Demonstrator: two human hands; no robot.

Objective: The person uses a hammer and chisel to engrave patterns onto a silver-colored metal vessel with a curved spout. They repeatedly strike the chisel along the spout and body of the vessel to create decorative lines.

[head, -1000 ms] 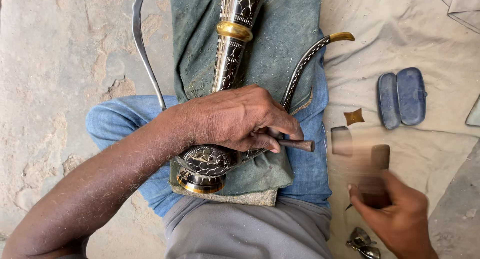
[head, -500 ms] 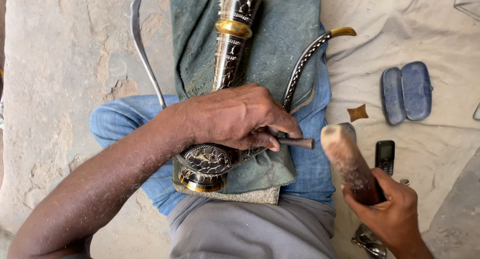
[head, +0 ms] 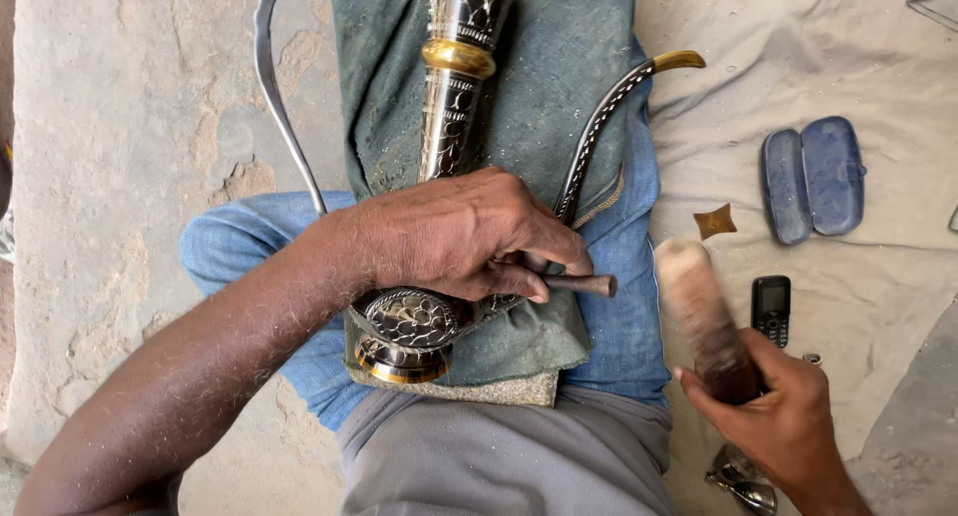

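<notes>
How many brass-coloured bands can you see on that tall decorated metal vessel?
2: one band up on the neck, above the left hand, and one band round the base, below it. The hand may hide more.

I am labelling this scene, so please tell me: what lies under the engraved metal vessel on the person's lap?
A green cloth lies under the engraved metal vessel, over blue jeans. The left hand covers the vessel's middle, so what is beneath there is hidden.

We see left hand (head: 464,232) pinning a small dark metal punch (head: 582,284) against the engraved black-and-brass long-necked vessel (head: 454,107) on a green cloth (head: 559,127); right hand (head: 783,416) grips a blurred wooden mallet (head: 699,311).
</notes>
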